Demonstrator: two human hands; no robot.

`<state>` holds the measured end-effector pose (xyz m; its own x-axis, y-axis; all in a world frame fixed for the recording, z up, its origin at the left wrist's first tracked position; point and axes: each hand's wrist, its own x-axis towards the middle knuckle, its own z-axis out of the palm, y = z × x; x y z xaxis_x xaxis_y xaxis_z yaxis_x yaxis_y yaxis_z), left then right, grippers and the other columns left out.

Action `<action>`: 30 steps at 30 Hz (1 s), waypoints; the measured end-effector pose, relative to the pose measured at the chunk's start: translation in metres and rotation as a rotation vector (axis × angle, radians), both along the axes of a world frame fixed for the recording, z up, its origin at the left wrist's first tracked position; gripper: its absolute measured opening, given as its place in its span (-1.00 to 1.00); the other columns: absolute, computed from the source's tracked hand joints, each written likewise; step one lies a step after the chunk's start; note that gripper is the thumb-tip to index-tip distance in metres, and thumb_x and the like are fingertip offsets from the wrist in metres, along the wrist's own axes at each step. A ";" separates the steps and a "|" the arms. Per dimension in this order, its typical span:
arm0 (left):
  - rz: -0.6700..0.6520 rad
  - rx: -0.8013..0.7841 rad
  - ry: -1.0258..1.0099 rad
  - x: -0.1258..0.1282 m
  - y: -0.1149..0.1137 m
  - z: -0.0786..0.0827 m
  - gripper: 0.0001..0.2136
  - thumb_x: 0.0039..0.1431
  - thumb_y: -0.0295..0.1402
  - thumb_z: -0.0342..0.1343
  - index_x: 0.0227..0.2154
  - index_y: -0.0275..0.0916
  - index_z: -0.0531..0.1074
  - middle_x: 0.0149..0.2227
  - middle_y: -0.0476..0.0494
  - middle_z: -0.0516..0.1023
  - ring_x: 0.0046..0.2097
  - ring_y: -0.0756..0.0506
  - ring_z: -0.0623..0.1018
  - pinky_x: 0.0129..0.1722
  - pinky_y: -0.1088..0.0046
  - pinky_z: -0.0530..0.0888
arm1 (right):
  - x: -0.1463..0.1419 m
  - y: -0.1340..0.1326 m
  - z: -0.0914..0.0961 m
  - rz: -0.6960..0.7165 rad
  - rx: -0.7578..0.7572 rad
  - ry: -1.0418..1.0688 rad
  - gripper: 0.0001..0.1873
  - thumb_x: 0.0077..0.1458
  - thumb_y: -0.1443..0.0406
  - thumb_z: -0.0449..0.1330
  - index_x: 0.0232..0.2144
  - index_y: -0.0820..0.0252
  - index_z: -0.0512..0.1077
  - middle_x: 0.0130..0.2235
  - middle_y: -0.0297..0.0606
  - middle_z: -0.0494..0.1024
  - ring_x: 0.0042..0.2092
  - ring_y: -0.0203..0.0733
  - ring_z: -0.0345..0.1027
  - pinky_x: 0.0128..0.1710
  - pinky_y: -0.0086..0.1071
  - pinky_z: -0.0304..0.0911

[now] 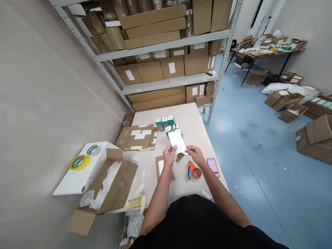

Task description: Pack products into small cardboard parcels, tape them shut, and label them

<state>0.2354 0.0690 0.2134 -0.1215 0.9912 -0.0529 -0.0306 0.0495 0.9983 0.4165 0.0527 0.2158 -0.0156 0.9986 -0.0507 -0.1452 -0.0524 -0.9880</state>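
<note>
Both hands hold a small white sheet of paper (177,141) above the table. My left hand (169,154) pinches its lower left corner, and my right hand (195,153) grips the lower right corner between closed fingers. Just beyond the sheet stand several small green and white boxes (165,122), partly covered by it. Below the left hand lies a cardboard piece (158,165) with a white label, mostly hidden by the forearm. An orange tape dispenser (194,169) with a roll of tape rests on the table near my right forearm.
A phone (213,167) lies by the table's right edge. Flattened cardboard (140,137) is at the left, and an open carton (114,183) with white paper stands at the lower left. Tape rolls (77,162) sit on a white surface. Shelves (160,83) with cartons rise behind the table.
</note>
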 end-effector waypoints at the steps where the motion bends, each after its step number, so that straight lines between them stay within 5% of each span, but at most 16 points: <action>1: 0.002 -0.001 0.026 0.000 0.000 -0.001 -0.48 0.18 0.05 0.25 0.02 -0.26 0.52 -0.04 -0.29 0.66 -0.03 -0.20 0.64 -0.04 0.28 0.55 | 0.000 -0.001 0.001 0.004 0.005 0.003 -0.84 0.02 0.14 0.31 -0.42 0.08 0.58 -0.14 -0.23 0.67 -0.13 -0.09 0.47 -0.12 -0.23 0.36; 5: 0.104 0.024 0.251 0.002 -0.002 -0.001 -0.27 0.08 -0.08 0.38 0.30 -0.11 0.33 0.20 -0.31 0.51 0.13 -0.24 0.56 0.02 0.27 0.52 | -0.004 -0.003 0.006 0.001 0.019 0.020 -0.79 0.06 0.09 0.30 -0.41 0.09 0.55 -0.10 -0.21 0.64 -0.16 -0.11 0.50 -0.14 -0.24 0.38; 10: -0.093 0.046 0.218 0.008 -0.003 -0.003 -0.56 0.14 -0.17 0.33 0.07 -0.16 0.54 0.01 -0.29 0.63 0.00 -0.21 0.62 -0.01 0.24 0.54 | -0.009 -0.003 0.001 0.013 -0.046 0.072 -0.75 0.07 0.06 0.30 -0.36 0.10 0.52 -0.09 -0.20 0.63 -0.19 -0.11 0.55 -0.21 -0.26 0.40; 16: 0.099 0.007 0.230 -0.014 -0.006 -0.025 -0.68 0.19 -0.16 0.23 -0.07 -0.22 0.59 -0.08 -0.28 0.66 -0.03 -0.18 0.62 0.06 0.23 0.52 | 0.004 -0.002 -0.023 -0.082 -0.164 0.000 -0.76 0.03 0.08 0.29 -0.39 0.11 0.52 -0.18 -0.21 0.65 -0.20 -0.10 0.57 -0.23 -0.30 0.36; 21: 0.065 -0.012 0.228 -0.027 -0.011 -0.043 -0.68 0.20 -0.16 0.22 -0.06 -0.21 0.58 -0.05 -0.29 0.65 -0.02 -0.19 0.62 0.06 0.24 0.52 | 0.006 -0.006 -0.040 -0.069 -0.164 -0.030 -0.77 0.08 0.08 0.24 -0.37 0.10 0.52 -0.15 -0.23 0.65 -0.20 -0.12 0.57 -0.18 -0.27 0.35; 26: -0.069 -0.163 0.427 -0.049 -0.019 -0.079 -0.52 0.12 -0.16 0.29 0.10 -0.18 0.52 0.16 -0.35 0.56 0.21 -0.31 0.52 0.22 0.13 0.40 | -0.007 -0.005 -0.082 0.010 -0.218 -0.076 -0.77 0.06 0.09 0.23 -0.31 0.09 0.52 -0.16 -0.26 0.63 -0.22 -0.14 0.55 -0.19 -0.27 0.37; 30: -0.210 -0.557 0.778 -0.078 -0.045 -0.127 -0.17 -0.04 -0.06 0.38 0.32 -0.16 0.32 0.47 -0.42 0.13 0.49 -0.48 0.05 0.40 -0.07 0.08 | -0.024 -0.012 -0.135 0.133 -0.324 -0.311 -0.65 0.05 0.18 0.26 -0.09 0.08 0.53 -0.05 -0.23 0.62 -0.10 -0.11 0.53 -0.10 -0.27 0.41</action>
